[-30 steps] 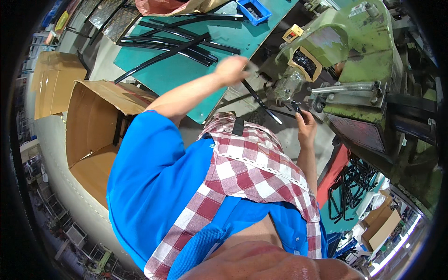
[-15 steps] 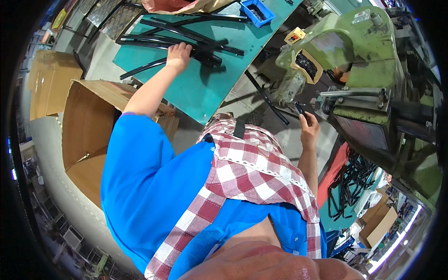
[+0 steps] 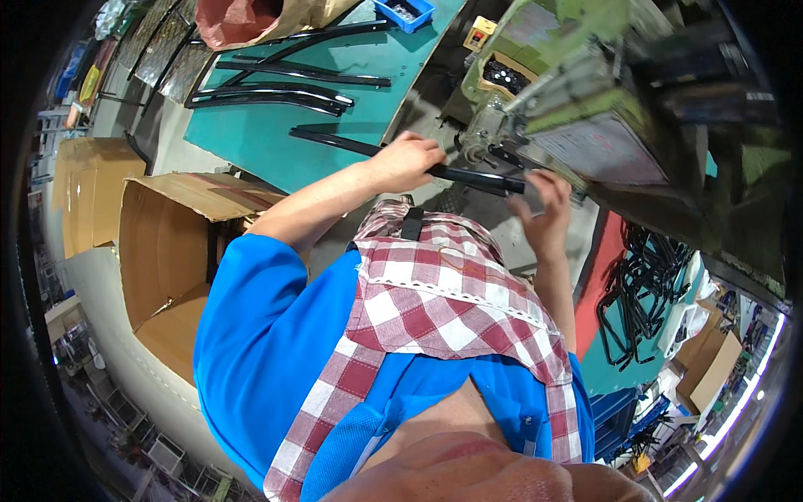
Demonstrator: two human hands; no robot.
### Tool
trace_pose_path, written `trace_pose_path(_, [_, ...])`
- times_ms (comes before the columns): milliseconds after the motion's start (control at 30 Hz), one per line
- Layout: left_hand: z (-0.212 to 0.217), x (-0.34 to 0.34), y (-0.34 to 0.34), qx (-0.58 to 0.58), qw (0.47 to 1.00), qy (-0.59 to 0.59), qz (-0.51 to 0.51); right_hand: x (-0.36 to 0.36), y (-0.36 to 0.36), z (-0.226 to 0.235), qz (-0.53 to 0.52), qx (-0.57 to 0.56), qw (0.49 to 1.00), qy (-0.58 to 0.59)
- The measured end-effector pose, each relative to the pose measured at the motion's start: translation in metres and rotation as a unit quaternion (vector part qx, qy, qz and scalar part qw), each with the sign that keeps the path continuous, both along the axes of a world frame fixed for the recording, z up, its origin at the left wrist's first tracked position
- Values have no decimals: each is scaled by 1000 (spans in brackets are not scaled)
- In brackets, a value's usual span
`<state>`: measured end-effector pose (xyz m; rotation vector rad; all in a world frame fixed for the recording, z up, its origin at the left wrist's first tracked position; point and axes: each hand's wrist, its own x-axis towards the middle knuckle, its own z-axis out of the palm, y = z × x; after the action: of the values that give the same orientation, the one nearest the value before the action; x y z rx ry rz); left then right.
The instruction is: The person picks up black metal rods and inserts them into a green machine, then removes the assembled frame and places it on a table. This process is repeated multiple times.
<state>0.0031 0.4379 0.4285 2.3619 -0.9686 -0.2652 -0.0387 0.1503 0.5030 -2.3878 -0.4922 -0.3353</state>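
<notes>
My left hand [image 3: 407, 161] is closed around a black metal tube [image 3: 477, 177], which runs from over the green table's edge towards the machine. The tube may be more than one piece lying together; I cannot tell. Close to its right end is my right hand [image 3: 548, 209], fingers apart and slightly blurred, with nothing visible in them. Just above that end, a small dark piece [image 3: 506, 156] shows at the green machine [image 3: 598, 151]. Several other black tubes [image 3: 301, 74] lie on the green table [image 3: 259, 142].
A blue tray of small parts [image 3: 406, 15] and a brown sack [image 3: 284, 21] stand at the table's far side. Open cardboard boxes [image 3: 163, 251] are on the left. Dark small parts fill a holder [image 3: 506, 77] on the machine. Bent black rods [image 3: 640, 293] lie piled at right.
My left hand has moved right, bringing a tube from the pile towards the machine. My right hand no longer shows the small black part it held; its fingers have spread near the tube's end.
</notes>
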Motion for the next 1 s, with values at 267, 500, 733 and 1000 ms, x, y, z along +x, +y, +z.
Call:
trace_pose_path(267, [11,14,-15,-90,981,166,-36,-18,-7,-4,-26,-232,972,-32])
trace_pose_path(500, [13,38,17,-79,925,368,-59,-26,-21,-7,-39,-150,987,-34])
trace_pose_path(733, [14,59,24,-67,895,439,-48,-21,-15,-6,-41,-150,980,-126])
trace_pose_path(1000, [38,57,6,-59,950,305,-6,-10,-27,10,-61,-213,975,-11])
